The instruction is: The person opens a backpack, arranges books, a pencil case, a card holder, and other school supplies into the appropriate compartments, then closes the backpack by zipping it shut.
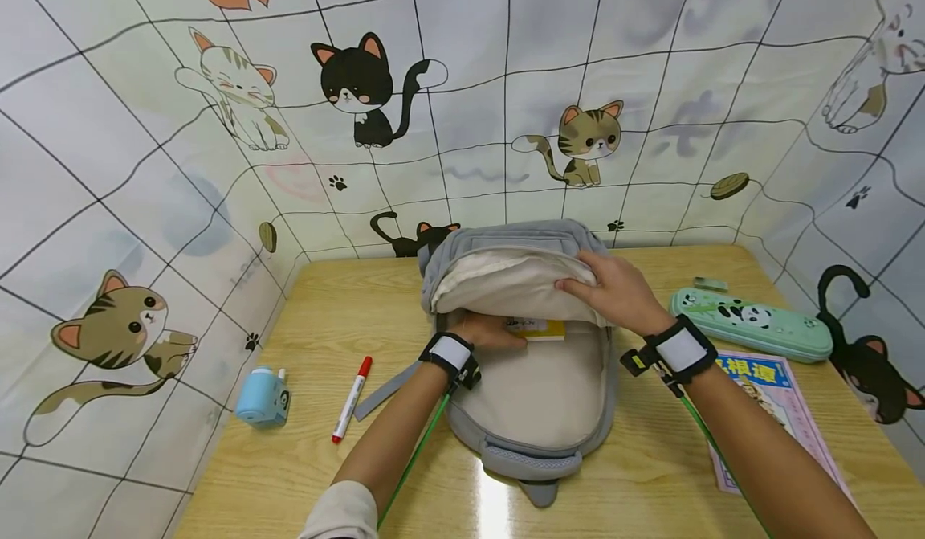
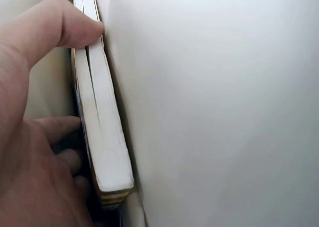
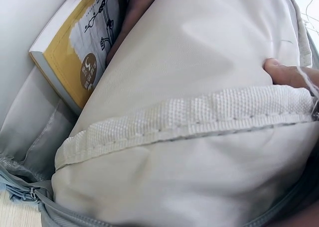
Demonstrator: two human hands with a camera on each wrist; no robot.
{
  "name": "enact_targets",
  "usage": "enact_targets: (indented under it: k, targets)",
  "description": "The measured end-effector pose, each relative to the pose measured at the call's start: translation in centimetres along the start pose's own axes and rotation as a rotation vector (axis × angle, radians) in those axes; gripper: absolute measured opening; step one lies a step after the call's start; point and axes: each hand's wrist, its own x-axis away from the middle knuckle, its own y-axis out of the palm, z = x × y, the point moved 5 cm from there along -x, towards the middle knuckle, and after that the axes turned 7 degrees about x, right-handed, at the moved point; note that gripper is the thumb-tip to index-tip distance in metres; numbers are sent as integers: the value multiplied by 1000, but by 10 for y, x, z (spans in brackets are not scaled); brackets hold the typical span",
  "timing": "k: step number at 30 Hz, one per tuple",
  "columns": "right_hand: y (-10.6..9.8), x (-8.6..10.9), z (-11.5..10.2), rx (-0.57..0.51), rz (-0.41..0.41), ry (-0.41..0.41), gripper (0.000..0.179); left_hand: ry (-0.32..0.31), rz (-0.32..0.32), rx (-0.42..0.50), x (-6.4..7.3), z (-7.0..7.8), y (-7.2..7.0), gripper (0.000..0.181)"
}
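Note:
A grey backpack (image 1: 603,410) lies unzipped on the table, its pale lining showing. My right hand (image 1: 625,290) grips the edge of its raised front flap (image 1: 506,278); in the right wrist view the thumb (image 3: 286,75) presses on the lining. Inside the bag, my left hand (image 1: 491,332) holds a thick yellow-and-white book (image 3: 62,62). The left wrist view shows the thumb (image 2: 82,30) over the page edges of the book (image 2: 107,142), with the other fingers along its cover side. The flap hides part of the book in the head view.
To the left are a red-capped marker (image 1: 352,398), a light blue panda-faced object (image 1: 263,398) and a grey strap (image 1: 386,390). At right lie a green panda pencil case (image 1: 751,324), a small green block (image 1: 711,283) and a pink booklet (image 1: 788,418). A cat-print curtain (image 1: 477,121) stands behind.

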Motion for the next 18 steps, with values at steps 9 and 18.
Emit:
enact_targets:
  k: [9,18]
  targets:
    - [-2,-1,-5,-17,6,-2,26,13,10,11,1,-1,-3,72]
    - [0,0,-3,-12,-4,-1,29,-1,21,0,8,-4,2,61]
